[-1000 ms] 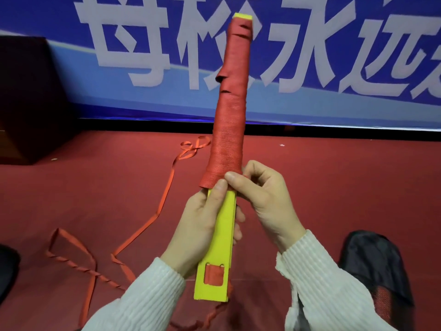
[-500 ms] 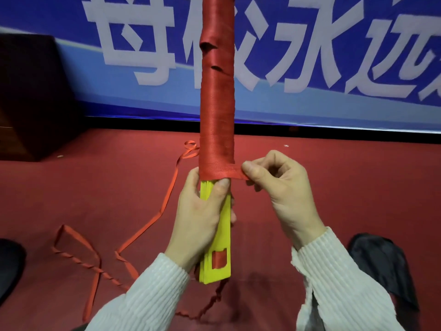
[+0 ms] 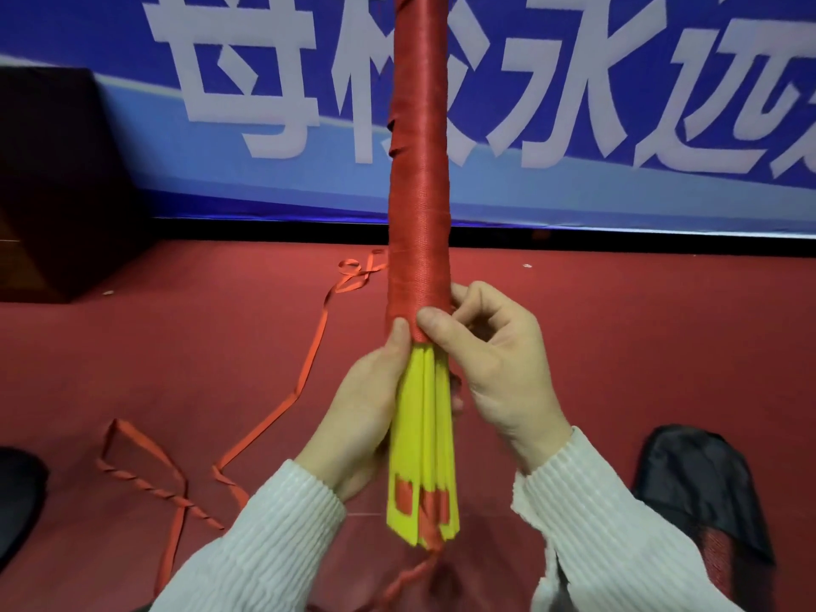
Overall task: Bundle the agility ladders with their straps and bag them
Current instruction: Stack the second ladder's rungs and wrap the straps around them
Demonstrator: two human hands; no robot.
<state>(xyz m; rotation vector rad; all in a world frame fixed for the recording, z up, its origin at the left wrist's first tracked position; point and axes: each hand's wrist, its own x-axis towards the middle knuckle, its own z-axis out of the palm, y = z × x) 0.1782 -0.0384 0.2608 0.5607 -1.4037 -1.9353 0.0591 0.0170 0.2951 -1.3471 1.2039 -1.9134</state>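
While I look down from the head cam, biggest thing is the blue banner (image 3: 574, 103) w/ large white characters across the back wall, above a red carpeted floor (image 3: 618, 346). Dark wooden box or cabinet (image 3: 57, 183) sits at far left against the wall.

Next: the agility ladder bundle (image 3: 421, 435), held roughly upright in centre frame, its top running out of view. Upper part is wound tight in red strap wrapping (image 3: 419, 192); lower part shows bare yellow rungs fanning slightly apart, w/ red strap showing through slots near the bottom ends.

Loose red strap (image 3: 304, 373) trails over the floor on the left, looped and twisted in places, another twisted bit hanging below the bundle's bottom end.

Black bag (image 3: 702, 492) lies on the floor at lower right, just beside my right sleeve, apart from the bundle.

Both sleeves are white ribbed knit. Left hand (image 3: 362, 417) is curled round the yellow rungs from the left, thumb up against the lower edge of the wrapping. Right hand (image 3: 499, 368) grips the bundle from the right, thumb pressed on the wrapping's bottom edge, fingers curled behind. Thumbs nearly touch.
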